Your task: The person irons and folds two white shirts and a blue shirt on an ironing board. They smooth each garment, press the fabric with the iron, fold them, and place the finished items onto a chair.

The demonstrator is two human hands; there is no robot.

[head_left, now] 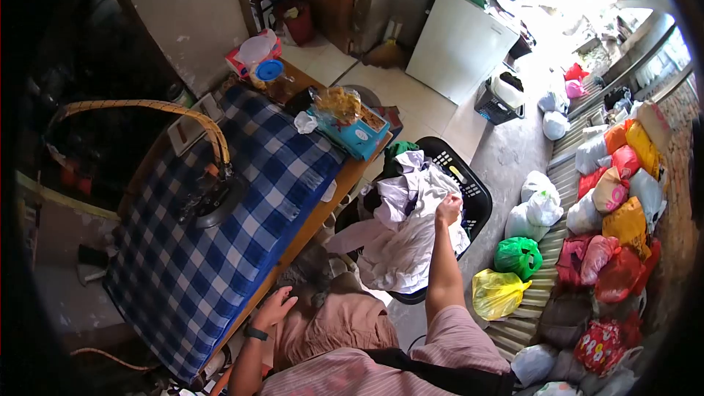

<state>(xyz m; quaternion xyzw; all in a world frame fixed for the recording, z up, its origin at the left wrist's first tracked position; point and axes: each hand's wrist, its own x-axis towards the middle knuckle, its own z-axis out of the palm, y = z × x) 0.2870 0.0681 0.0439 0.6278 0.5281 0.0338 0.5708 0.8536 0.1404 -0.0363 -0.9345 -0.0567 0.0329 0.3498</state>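
My right hand (449, 208) is closed on a white cloth garment (411, 246) at the right side of a black plastic laundry basket (480, 209). The white garment spreads over the basket's front, and a pale lilac garment (396, 198) lies crumpled behind it. Dark green cloth (400, 154) shows at the basket's far end. My left hand (274, 307), with a dark band at the wrist, rests by my thigh near the bed's edge. Its fingers are stretched out and hold nothing.
To the left stands a table with a blue checked cloth (242, 235), carrying an electric fan (224, 202) and a blue packet (359, 132). Filled plastic bags (627, 220) line the right wall. A green bag (518, 257) and yellow bag (499, 293) sit near the basket. Beyond is a white fridge (458, 44).
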